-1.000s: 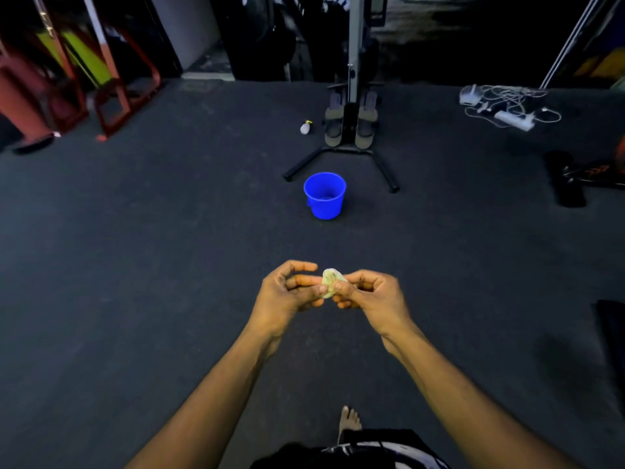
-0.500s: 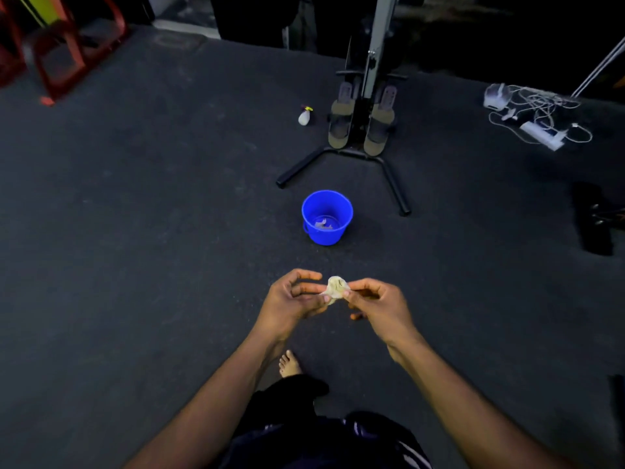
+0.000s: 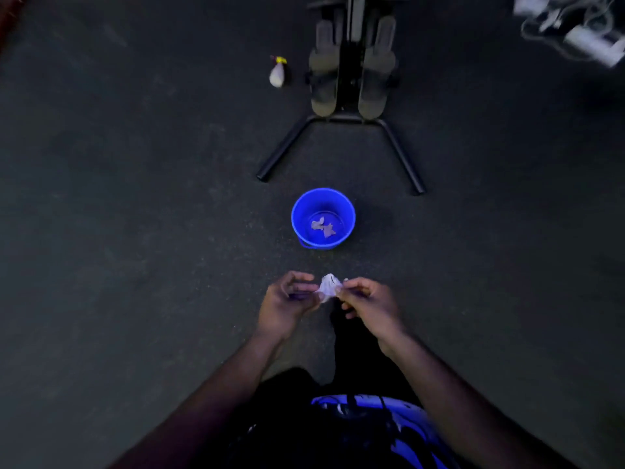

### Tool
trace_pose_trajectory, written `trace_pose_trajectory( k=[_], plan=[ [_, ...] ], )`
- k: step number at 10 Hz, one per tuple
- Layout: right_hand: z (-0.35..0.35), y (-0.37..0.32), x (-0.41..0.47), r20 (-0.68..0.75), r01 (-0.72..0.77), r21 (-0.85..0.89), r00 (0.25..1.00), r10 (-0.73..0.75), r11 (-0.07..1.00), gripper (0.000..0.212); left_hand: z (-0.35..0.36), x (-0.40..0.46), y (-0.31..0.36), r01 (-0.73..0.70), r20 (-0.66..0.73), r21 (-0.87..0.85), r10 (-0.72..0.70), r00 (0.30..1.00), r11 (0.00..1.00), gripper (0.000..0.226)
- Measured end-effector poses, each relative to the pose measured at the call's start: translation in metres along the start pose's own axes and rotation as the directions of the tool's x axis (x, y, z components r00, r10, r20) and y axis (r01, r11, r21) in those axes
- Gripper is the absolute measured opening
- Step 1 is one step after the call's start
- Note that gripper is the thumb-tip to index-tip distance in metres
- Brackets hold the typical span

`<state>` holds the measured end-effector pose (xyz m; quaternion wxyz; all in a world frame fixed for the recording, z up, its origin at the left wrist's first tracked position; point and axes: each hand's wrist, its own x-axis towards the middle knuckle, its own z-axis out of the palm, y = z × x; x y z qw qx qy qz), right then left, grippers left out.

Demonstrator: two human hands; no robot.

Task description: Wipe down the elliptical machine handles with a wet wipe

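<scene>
Wipe (image 3: 328, 286), crumpled, looks soft, light, limp; both hands' grips, left (image 3: 287, 304) and right (image 3: 367, 301), pinch its edges, best spread from corners.

Thin, crumpled, soft-looking wet wipe (image 3: 327, 286), pale and slightly translucent. Smooth, glossy blue plastic bucket (image 3: 304, 211) with similar limp crumpled scraps (image 3: 323, 226) at its bottom. Matt black metal tubing on the elliptical machine's base legs (image 3: 402, 157); dull grey, plastic-looking pedals (image 3: 324, 82). Dark, matt, fine-grained floor (image 3: 135, 231), faintly speckled. Small whitish bottle (image 3: 277, 74), likely plastic, too blurred to tell finish.
</scene>
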<state>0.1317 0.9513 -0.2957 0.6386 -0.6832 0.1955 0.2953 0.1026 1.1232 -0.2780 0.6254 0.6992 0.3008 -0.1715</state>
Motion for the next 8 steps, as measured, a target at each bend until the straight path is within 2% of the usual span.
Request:
trace_pose_trajectory(
  k=[1,2,3,5,6,7,8],
  plan=[
    [0.006,-0.001,0.081,-0.001,-0.126,-0.005,0.992,0.126,0.992,0.013,0.006,0.082,-0.001,0.027,-0.041,0.133,-0.021,0.999,0.991,0.035],
    [0.014,0.016,0.151,-0.031,-0.206,-0.014,0.978,0.206,0.978,0.014,0.011,0.156,-0.022,0.045,-0.062,0.154,-0.036,0.997,0.987,0.039],
    [0.029,0.063,0.271,-0.055,-0.272,-0.014,0.961,0.271,0.962,0.011,0.020,0.272,-0.071,0.055,-0.130,0.212,-0.028,0.991,0.976,0.038],
    [0.059,0.150,0.434,-0.117,-0.352,-0.004,0.930,0.349,0.936,0.017,0.031,0.427,-0.146,0.093,-0.154,0.325,-0.044,0.987,0.941,0.030],
    [0.069,0.179,0.481,-0.093,-0.353,-0.042,0.933,0.348,0.935,0.024,0.031,0.481,-0.175,0.126,-0.154,0.383,-0.072,0.985,0.915,0.030],
    [0.071,0.200,0.531,-0.087,-0.358,-0.129,0.933,0.349,0.925,0.019,0.032,0.535,-0.205,0.136,-0.120,0.448,-0.091,0.989,0.884,0.034],
    [0.069,0.203,0.553,-0.060,-0.385,-0.119,0.923,0.380,0.915,0.022,0.030,0.554,-0.220,0.089,-0.067,0.495,-0.064,0.996,0.864,0.043]
  ],
)
